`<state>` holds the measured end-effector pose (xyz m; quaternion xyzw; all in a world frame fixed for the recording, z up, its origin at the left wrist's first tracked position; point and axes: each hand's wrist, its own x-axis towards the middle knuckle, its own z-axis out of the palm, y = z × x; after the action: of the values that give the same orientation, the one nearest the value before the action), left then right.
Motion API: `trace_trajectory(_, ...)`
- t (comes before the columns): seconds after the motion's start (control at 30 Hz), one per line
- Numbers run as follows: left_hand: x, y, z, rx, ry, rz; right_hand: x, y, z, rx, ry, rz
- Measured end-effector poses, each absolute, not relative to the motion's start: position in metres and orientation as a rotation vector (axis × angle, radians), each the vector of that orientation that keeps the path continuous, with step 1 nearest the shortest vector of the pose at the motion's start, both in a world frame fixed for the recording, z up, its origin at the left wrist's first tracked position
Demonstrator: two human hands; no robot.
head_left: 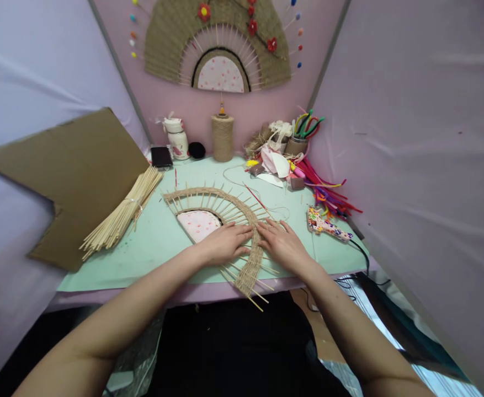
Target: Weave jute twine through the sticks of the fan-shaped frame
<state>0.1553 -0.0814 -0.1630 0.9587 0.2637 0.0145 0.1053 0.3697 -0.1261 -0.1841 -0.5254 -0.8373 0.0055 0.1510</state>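
A half-made fan (248, 275) lies on the table, its thin wooden sticks spreading out from a half-round base (198, 223) covered in white cloth with pink dots. A band of brown twine is woven across the sticks. My left hand (227, 242) rests on the sticks inside the band, fingertips at its inner edge, fingers stretched out. From the other side my right hand (281, 245) lies flat, its fingertips touching the band's outer edge. Beyond the fan, a red needle-like stick (255, 197) lies near a loose strand of twine.
On the left, a bundle of sticks (121, 212) leans by folded cardboard (84, 160). A twine spool (222, 138) and white bottle (177, 139) stand at the back. A patterned glue gun (328, 225) and pipe cleaners (324, 187) lie right. A finished fan (163, 49) hangs on the wall.
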Motion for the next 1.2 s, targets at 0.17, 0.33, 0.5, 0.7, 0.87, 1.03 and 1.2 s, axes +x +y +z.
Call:
trace_trajectory(0.17, 0.152, -0.081, -0.163, 2.816, 0.755, 0.084, 0.374, -0.129, -0.174, -1.492, -2.320, -0.017)
trace_trajectory(0.33, 0.153, -0.082, -0.160, 2.837, 0.745, 0.180, 0.377, -0.134, -0.169, -1.298, -2.240, 0.158)
trace_trajectory(0.5, 0.154, -0.079, -0.163, 2.865, 0.591, 0.235, 0.381, -0.139, -0.180, -1.020, -2.342, 0.286)
trace_trajectory(0.7, 0.151, -0.075, -0.172, 2.856, 0.560, 0.264, 0.389, -0.140, -0.186, -0.999, -2.361, 0.218)
trace_trajectory(0.87, 0.152, -0.078, -0.167, 2.856, 0.572, 0.244, 0.390, -0.150, -0.175, -1.036, -2.282, 0.277)
trace_trajectory(1.03, 0.152, -0.080, -0.164, 2.843, 0.587, 0.230, 0.387, -0.163, -0.171, -0.928, -2.449, 0.321)
trace_trajectory(1.2, 0.151, -0.078, -0.165, 2.849, 0.586, 0.222, 0.388, -0.167, -0.175, -0.906, -2.513, 0.294)
